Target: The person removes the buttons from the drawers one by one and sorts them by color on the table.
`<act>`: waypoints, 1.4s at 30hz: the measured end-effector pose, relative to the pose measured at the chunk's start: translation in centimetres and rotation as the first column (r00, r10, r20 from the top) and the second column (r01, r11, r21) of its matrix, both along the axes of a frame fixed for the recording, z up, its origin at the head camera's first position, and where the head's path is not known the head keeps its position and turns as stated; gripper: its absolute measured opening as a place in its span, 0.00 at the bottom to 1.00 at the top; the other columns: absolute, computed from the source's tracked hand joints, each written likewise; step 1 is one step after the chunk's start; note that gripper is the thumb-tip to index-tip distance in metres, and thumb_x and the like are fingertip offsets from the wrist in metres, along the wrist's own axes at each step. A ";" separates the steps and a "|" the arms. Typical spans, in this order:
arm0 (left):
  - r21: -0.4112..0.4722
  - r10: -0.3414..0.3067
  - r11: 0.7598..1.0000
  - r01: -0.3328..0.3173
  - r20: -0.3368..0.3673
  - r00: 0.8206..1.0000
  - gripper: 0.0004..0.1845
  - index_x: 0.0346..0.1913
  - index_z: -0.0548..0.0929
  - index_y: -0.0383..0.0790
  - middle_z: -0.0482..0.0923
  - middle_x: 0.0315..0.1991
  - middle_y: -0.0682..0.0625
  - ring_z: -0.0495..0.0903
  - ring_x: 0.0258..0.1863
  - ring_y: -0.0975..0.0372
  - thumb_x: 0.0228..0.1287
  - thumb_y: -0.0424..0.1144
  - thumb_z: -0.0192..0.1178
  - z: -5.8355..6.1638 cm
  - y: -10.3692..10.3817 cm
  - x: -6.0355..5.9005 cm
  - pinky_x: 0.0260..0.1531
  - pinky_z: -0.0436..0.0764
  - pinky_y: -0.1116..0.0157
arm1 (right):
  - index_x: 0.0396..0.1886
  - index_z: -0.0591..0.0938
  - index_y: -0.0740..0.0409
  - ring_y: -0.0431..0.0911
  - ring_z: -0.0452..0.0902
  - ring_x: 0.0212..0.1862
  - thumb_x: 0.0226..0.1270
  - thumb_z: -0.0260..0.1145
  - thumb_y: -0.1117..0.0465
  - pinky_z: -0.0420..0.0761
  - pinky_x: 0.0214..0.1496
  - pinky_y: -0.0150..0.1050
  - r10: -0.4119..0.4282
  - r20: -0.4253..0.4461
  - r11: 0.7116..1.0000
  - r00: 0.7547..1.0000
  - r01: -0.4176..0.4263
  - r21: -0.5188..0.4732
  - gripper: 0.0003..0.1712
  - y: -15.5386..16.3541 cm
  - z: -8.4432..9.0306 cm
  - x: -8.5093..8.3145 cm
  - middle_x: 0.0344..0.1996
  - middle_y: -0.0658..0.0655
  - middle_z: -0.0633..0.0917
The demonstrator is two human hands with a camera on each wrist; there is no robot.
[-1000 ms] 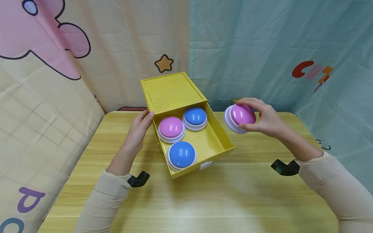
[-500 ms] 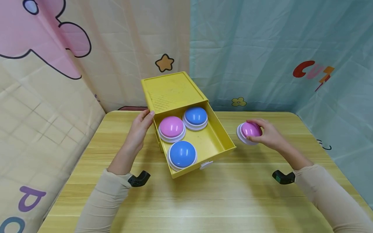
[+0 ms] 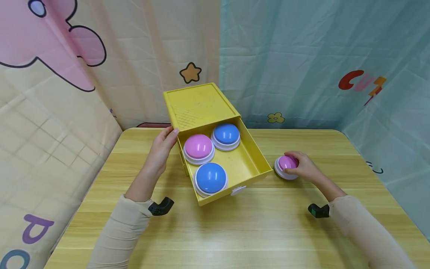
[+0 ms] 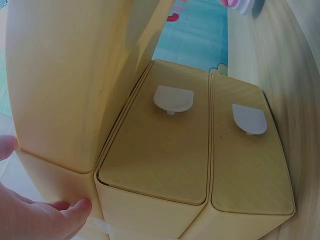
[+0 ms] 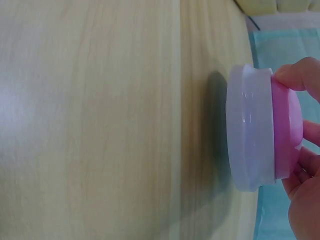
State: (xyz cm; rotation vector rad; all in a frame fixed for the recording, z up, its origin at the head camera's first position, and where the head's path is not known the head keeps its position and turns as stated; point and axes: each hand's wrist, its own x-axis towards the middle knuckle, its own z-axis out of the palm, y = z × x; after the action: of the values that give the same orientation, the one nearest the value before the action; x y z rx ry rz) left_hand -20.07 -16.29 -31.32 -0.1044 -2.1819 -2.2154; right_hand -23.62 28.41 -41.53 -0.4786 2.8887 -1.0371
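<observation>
My right hand (image 3: 304, 168) pinches a pink dome push button (image 3: 287, 163) on a round white base between thumb and fingers. In the right wrist view its base (image 5: 250, 130) is held close over the wooden table (image 5: 125, 120), its shadow beside it. My left hand (image 3: 160, 147) grips the side corner of a yellow drawer cabinet (image 3: 201, 102), fingers (image 4: 75, 212) on its wall. The cabinet's top drawer (image 3: 243, 164) is pulled out. Inside sit another pink button (image 3: 198, 146), a blue button (image 3: 226, 133) at the back, and a second blue button (image 3: 211, 178) near the front.
Below the pulled-out drawer, two closed drawer fronts show pale handles (image 4: 173, 99) in the left wrist view. A printed curtain (image 3: 275, 59) hangs behind the table. Black wrist cameras (image 3: 161, 206) sit at both sleeves.
My right hand has lowered the pink button from beside the drawer toward the table, shifting it slightly right and nearer to me. The left hand and the cabinet keep their place.
</observation>
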 end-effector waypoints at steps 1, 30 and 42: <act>0.001 0.000 1.000 0.000 0.000 1.000 0.35 0.67 0.50 0.28 0.51 0.66 0.40 0.54 0.64 0.58 0.67 0.47 0.48 0.0 0.0 0.0 0.62 0.55 0.65 | 0.57 0.67 0.72 0.64 0.62 0.54 0.48 0.72 0.59 0.67 0.54 0.58 -0.010 0.008 1.000 1.000 0.010 -0.003 0.39 0.2 -0.2 -0.1 0.54 0.72 0.68; 0.017 -0.004 1.000 0.004 -0.014 1.000 0.35 0.67 0.49 0.27 0.50 0.66 0.39 0.53 0.64 0.58 0.68 0.46 0.47 -0.1 0.0 0.0 0.62 0.55 0.65 | 0.64 0.60 0.66 0.65 0.54 0.59 0.52 0.70 0.55 0.55 0.58 0.62 -0.008 0.023 0.997 1.000 0.010 -0.079 0.43 1.6 2.6 -0.9 0.60 0.69 0.63; 0.007 -0.002 1.000 0.002 -0.004 1.000 0.36 0.67 0.48 0.27 0.49 0.67 0.39 0.52 0.65 0.58 0.67 0.47 0.47 0.0 0.0 0.0 0.62 0.55 0.65 | 0.65 0.61 0.57 0.53 0.58 0.61 0.47 0.73 0.63 0.58 0.61 0.53 0.169 -0.132 0.971 0.977 -0.188 -0.147 0.44 -3.6 10.8 0.8 0.61 0.57 0.65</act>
State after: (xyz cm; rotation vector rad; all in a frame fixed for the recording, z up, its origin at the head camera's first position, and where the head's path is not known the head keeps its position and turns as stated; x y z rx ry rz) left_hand -20.03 -16.24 -31.29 -0.1101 -2.1733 -2.2212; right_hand -22.83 24.81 -30.69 -0.8196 2.8072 -1.2532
